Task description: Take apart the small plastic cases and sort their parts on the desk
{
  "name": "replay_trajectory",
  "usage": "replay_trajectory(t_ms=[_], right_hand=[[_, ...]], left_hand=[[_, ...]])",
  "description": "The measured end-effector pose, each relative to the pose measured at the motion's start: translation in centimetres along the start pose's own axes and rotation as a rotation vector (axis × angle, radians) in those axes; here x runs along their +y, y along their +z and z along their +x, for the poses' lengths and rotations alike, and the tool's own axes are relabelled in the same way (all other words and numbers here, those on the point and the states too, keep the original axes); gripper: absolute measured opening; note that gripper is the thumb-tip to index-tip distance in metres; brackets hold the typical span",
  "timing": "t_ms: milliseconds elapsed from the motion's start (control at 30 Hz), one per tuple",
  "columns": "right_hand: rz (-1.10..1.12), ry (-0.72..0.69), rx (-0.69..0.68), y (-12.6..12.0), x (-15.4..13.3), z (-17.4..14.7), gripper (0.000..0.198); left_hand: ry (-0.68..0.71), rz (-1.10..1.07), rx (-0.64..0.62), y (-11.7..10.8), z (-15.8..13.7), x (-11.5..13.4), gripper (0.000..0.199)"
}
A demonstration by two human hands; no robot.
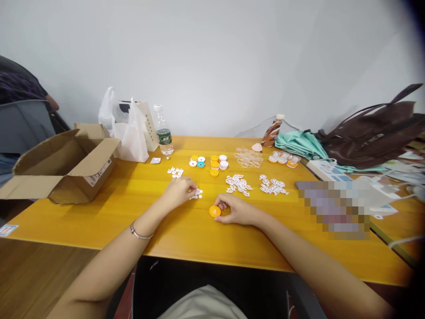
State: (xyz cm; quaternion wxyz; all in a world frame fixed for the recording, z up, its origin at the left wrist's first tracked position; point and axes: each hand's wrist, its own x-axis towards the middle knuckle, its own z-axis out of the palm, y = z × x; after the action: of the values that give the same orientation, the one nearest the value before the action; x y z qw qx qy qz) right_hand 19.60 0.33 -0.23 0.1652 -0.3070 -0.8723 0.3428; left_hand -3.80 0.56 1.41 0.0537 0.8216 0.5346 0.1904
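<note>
Between the thumb and fingers of my right hand (237, 210) is an orange round plastic piece (215, 212) with a small pale centre, held low at the tabletop. My left hand (179, 191) reaches over a little pile of small white discs (198, 193), its fingertips pinched together; what is in the pinch, if anything, is hidden. Another group of small white pieces (175, 172) lies just beyond that hand. White leaf-shaped cutout pieces (238, 184) are heaped beyond my right hand, with a second heap (272, 185) farther right.
Orange, white and teal round pieces (214, 164) stand mid-table, beside clear rings (248, 157). An open cardboard box (96, 159), plastic bag (131, 137) and water bottle (164, 133) are left. A brown drink bottle (272, 131), teal cloth (299, 144) and brown bag (375, 133) are right.
</note>
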Motion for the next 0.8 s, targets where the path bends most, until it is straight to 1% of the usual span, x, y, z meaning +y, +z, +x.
replay_trajectory(t_ms=[233, 333, 433, 533, 600, 667, 800], right_hand=[[0.011, 0.000, -0.001, 0.0, 0.3, 0.0, 0.023], [0.022, 0.000, -0.005, 0.0, 0.2, 0.0, 0.023], [0.026, 0.001, -0.003, 0.0, 0.3, 0.0, 0.024], [0.020, -0.012, 0.003, 0.1, 0.4, 0.1, 0.023], [0.010, -0.037, 0.005, 0.1, 0.5, 0.1, 0.023], [0.001, -0.061, 0.001, 0.1, 0.5, 0.3, 0.023], [-0.008, -0.062, -0.001, 0.0, 0.6, 0.5, 0.026]], left_hand=[[0.010, 0.026, -0.020, -0.1, 0.0, -0.2, 0.016], [0.041, 0.016, 0.015, -0.4, -0.1, 0.1, 0.017], [0.182, -0.014, 0.018, -0.5, -0.5, 1.3, 0.018], [0.380, -0.062, -0.065, -0.2, -1.0, 2.8, 0.018], [0.470, -0.085, -0.120, 0.3, -1.2, 3.6, 0.018], [0.502, -0.070, -0.139, 0.7, -1.4, 4.1, 0.018], [0.507, 0.052, -0.100, 1.3, -1.4, 4.1, 0.020]])
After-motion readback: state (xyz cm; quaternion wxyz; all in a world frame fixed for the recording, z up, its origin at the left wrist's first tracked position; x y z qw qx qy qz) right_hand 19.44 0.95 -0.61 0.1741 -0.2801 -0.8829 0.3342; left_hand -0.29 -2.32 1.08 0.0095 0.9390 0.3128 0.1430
